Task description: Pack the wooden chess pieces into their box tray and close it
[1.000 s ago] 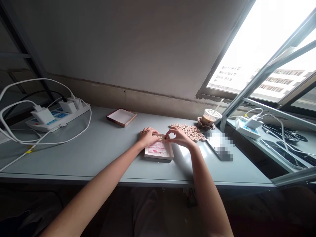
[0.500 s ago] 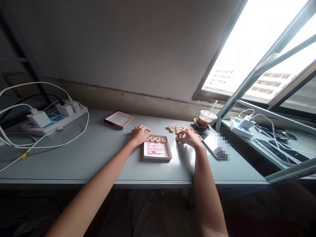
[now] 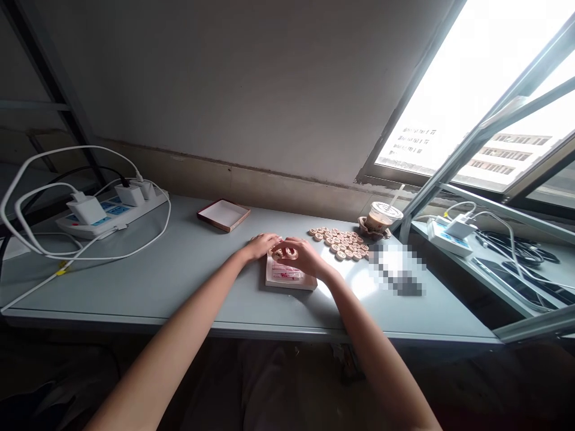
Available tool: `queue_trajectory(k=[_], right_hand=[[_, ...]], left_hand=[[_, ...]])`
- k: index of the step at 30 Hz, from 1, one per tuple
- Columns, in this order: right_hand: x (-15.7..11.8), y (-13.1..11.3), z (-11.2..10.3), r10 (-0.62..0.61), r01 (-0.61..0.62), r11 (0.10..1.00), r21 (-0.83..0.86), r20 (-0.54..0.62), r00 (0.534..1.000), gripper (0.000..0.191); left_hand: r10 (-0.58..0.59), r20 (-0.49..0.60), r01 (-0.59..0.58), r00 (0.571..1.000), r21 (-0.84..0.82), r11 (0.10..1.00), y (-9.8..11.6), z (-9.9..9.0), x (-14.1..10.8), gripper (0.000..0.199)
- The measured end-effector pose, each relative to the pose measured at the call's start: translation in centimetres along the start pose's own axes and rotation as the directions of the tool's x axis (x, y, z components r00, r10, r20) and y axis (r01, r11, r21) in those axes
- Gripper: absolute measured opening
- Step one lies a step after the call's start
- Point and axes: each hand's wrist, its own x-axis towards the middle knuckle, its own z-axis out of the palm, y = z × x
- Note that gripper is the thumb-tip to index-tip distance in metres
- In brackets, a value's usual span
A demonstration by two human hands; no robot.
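Observation:
A shallow white box (image 3: pixel 291 285) stands on the grey desk, with a plastic bag with red marks (image 3: pixel 287 273) inside. Round wooden pieces (image 3: pixel 278 254) with characters lie along its far side, partly covered by my hands. My left hand (image 3: pixel 263 246) is at the box's far left corner, fingers together; whether it holds a piece is hidden. Over the box's far right part, my right hand (image 3: pixel 300 254) curves its fingers and thumb around a piece. More wooden pieces (image 3: pixel 344 242) lie in a flat cluster to the right.
An open box lid (image 3: pixel 223 215) lies at the back left. A drink cup (image 3: pixel 381 216) sits in a brown holder behind the pieces. White power strips with cables are at the far left (image 3: pixel 112 215) and on the right shelf (image 3: pixel 444 236). A blurred object lies right of the cluster.
My right hand has moved left from the cluster of pieces to over the box. My left hand has shifted slightly right along the box's far edge. The view has shifted a little.

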Motion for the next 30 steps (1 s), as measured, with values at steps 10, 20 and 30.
queue_trajectory(k=[10,20,30], right_hand=[[-0.9,1.9,-1.8,0.22,-0.266,0.929,-0.257,-0.194,0.956,0.016],[-3.4,6.1,-1.8,0.549,-0.576,0.566,-0.59,-0.25,0.797,0.034],[-2.6,4.7,-2.9,0.459,-0.597,0.726,-0.342,-0.406,0.79,0.028]], left_hand=[[0.001,0.206,0.032,0.979,-0.156,0.987,0.2,-1.6,-1.2,0.056],[0.018,0.253,0.01,0.967,-0.108,0.994,0.2,-1.9,-1.2,0.056],[0.018,0.205,-0.005,0.979,-0.065,0.998,0.6,-1.6,-1.2,0.048]])
